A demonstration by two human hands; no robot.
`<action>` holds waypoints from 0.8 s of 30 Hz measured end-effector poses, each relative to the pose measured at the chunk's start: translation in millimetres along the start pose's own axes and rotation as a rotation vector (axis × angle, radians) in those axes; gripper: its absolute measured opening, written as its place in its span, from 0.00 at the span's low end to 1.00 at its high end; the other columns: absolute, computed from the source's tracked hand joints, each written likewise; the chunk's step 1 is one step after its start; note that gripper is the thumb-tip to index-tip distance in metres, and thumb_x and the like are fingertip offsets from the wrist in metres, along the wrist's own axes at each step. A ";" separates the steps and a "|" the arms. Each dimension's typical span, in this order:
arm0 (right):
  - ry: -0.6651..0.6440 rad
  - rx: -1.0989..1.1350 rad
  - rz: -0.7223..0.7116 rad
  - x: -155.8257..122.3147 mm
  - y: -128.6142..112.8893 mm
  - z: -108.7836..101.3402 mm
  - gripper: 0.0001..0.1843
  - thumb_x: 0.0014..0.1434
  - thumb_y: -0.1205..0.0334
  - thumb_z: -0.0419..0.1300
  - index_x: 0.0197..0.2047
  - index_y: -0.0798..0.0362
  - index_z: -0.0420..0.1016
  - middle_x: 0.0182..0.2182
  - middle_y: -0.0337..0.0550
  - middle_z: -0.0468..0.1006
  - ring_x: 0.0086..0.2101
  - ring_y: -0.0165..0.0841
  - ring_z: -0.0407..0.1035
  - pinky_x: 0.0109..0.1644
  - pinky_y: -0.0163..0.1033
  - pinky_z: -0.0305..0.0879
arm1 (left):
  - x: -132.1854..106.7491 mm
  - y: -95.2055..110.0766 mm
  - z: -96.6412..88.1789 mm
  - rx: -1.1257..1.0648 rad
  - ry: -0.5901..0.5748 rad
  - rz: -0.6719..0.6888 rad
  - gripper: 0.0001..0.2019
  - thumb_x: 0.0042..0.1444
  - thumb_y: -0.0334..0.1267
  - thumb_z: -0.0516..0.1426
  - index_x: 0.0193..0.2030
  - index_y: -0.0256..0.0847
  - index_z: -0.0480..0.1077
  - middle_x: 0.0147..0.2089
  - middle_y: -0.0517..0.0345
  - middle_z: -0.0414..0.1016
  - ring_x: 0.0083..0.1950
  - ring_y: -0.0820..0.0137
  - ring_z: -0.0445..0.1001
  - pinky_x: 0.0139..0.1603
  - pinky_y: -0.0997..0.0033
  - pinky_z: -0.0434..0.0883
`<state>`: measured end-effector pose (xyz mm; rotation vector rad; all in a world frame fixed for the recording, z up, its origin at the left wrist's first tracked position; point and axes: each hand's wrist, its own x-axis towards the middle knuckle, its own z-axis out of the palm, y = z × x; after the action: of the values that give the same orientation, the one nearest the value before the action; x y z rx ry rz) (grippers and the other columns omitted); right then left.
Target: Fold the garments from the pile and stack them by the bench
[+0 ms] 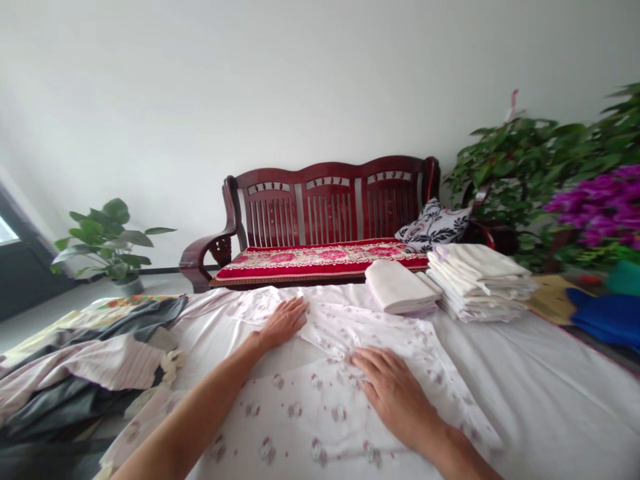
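Note:
A thin white garment (295,408) with small pinkish cartoon prints lies spread on a white sheet. Its far part is creased and partly doubled over; I cannot tell what kind of garment it is. My left hand (285,322) rests palm down on the far left portion, fingers stretched out. Nearer and to the right, my right hand (393,387) lies on the printed cloth beside a bunched crease, its fingers extended and slightly bent. Neither hand visibly grips anything.
A tall stack of folded white cloths (480,280) and a smaller folded pile (403,287) sit back right. Rumpled clothes (100,367) heap at left. Beyond the sheet (540,380) stands a dark red wooden bench (327,207) with a patterned cushion (435,227). Plants (113,243) flank it.

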<state>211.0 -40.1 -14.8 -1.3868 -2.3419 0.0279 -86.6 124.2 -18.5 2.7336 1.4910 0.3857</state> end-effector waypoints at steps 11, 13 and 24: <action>0.075 -0.012 -0.035 -0.9 5.7 6.1 0.24 0.61 0.69 0.55 0.59 0.48 0.73 0.60 0.45 0.75 0.60 0.42 0.66 0.67 0.55 0.60 | -17.6 -86.1 -20.8 0.117 -0.071 -0.723 0.29 0.69 0.52 0.43 0.73 0.44 0.56 0.76 0.40 0.53 0.75 0.45 0.51 0.69 0.36 0.53; 0.077 0.001 -0.033 -0.8 3.9 6.2 0.24 0.60 0.69 0.55 0.59 0.48 0.74 0.60 0.45 0.75 0.60 0.42 0.66 0.67 0.55 0.60 | -19.2 -93.0 -23.8 0.121 -0.057 -0.740 0.29 0.68 0.50 0.44 0.72 0.43 0.57 0.74 0.40 0.56 0.73 0.46 0.55 0.68 0.40 0.56; 0.293 -0.032 0.447 4.4 84.1 -34.0 0.24 0.63 0.60 0.48 0.56 0.55 0.76 0.56 0.55 0.77 0.56 0.46 0.71 0.63 0.52 0.64 | -8.9 -110.3 -45.0 0.123 -0.060 -0.496 0.22 0.61 0.28 0.52 0.59 0.42 0.73 0.62 0.49 0.74 0.65 0.59 0.69 0.63 0.63 0.65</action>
<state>291.6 -0.5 -1.2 -1.7701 -1.7715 -0.0791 -192.2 172.2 10.0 2.3031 2.1474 0.2001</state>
